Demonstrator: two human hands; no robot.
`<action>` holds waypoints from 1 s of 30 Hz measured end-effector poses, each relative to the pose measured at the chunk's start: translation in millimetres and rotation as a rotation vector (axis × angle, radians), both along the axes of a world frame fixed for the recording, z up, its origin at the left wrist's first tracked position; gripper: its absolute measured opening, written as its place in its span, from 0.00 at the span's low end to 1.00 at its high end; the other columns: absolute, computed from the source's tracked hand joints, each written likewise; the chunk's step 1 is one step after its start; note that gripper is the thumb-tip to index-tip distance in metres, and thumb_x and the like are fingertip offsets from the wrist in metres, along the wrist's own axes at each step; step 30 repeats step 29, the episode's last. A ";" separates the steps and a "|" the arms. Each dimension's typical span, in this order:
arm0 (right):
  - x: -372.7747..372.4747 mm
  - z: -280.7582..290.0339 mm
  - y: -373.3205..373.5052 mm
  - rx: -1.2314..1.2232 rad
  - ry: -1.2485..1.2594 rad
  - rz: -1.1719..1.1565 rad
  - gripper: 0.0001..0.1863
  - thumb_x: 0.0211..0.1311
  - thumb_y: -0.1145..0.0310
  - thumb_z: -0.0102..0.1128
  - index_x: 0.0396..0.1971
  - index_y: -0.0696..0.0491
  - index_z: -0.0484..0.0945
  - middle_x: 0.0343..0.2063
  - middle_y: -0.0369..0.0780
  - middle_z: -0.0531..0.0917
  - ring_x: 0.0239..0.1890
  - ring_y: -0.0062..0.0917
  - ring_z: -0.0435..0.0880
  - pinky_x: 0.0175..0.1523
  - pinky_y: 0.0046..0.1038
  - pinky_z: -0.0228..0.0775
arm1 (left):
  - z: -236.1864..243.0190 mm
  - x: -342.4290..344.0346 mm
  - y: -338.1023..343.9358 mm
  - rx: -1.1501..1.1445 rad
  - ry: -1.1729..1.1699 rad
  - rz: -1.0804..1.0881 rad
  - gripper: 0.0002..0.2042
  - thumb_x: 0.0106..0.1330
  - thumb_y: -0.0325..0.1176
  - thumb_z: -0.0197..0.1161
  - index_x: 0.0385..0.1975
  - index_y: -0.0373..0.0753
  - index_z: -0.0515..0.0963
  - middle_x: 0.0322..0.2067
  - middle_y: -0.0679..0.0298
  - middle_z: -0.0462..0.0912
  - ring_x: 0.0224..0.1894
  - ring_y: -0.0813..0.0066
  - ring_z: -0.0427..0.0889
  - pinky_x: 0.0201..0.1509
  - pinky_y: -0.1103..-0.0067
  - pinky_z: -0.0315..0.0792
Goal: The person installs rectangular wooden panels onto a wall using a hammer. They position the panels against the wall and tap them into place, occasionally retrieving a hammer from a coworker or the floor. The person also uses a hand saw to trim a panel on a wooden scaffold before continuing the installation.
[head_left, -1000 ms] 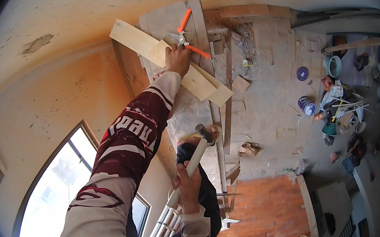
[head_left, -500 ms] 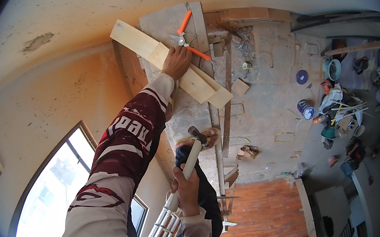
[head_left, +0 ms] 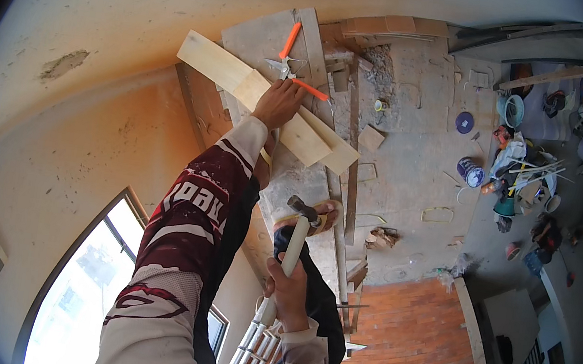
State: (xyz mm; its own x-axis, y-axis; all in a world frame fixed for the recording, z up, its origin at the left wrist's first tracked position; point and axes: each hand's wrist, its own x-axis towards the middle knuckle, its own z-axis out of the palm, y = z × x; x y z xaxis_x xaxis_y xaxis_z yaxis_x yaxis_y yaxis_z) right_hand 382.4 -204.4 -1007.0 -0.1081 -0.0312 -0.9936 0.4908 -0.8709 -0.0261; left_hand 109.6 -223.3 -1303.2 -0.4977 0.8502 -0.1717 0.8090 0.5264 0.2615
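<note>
Two pale wooden boards (head_left: 211, 62) lie overlapped at an angle across a dusty plank platform. My left hand (head_left: 279, 103) is closed over them near the overlap, its fingertips reaching past their far edge. Just beyond those fingers rest pincers (head_left: 286, 69) with orange handles, the lower handle close to the fingertips. My right hand (head_left: 286, 292) grips a hammer (head_left: 293, 245) by its pale handle, with the dark head up, above my sandalled foot (head_left: 327, 216).
The narrow platform (head_left: 299, 183) runs beside a stained wall (head_left: 95, 105). Far below lie a concrete floor with debris, a paint bucket (head_left: 470, 170), a heap of tools and bags (head_left: 528, 173), and a brick-patterned surface (head_left: 410, 345). A window (head_left: 82, 287) stands at lower left.
The whole view has shifted slightly, moving the boards, pincers and left hand a little right and down in the picture. Both hands keep their holds; the hammer stays nearly still.
</note>
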 end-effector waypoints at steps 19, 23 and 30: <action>-54.7 78.0 75.4 0.710 0.452 0.148 0.21 0.61 0.75 0.70 0.46 0.58 0.65 0.32 0.39 0.79 0.28 0.20 0.80 0.29 0.20 0.76 | 319.3 73.0 11.1 0.838 -1.811 1.250 0.12 0.70 0.29 0.58 0.50 0.35 0.74 0.38 0.64 0.83 0.37 0.76 0.82 0.44 0.78 0.78; -82.6 162.9 94.4 0.893 0.477 0.341 0.20 0.59 0.80 0.66 0.47 0.61 0.65 0.34 0.43 0.81 0.34 0.26 0.85 0.40 0.28 0.83 | 425.6 109.4 4.6 0.966 -1.713 1.343 0.09 0.67 0.27 0.60 0.43 0.31 0.76 0.34 0.60 0.84 0.35 0.77 0.82 0.39 0.82 0.77; -112.9 282.6 124.3 1.096 0.610 0.487 0.21 0.54 0.80 0.67 0.44 0.62 0.67 0.31 0.45 0.83 0.32 0.27 0.86 0.40 0.27 0.83 | 525.0 104.8 44.9 1.286 -1.616 1.289 0.08 0.65 0.25 0.59 0.42 0.30 0.76 0.32 0.57 0.82 0.34 0.69 0.84 0.40 0.76 0.80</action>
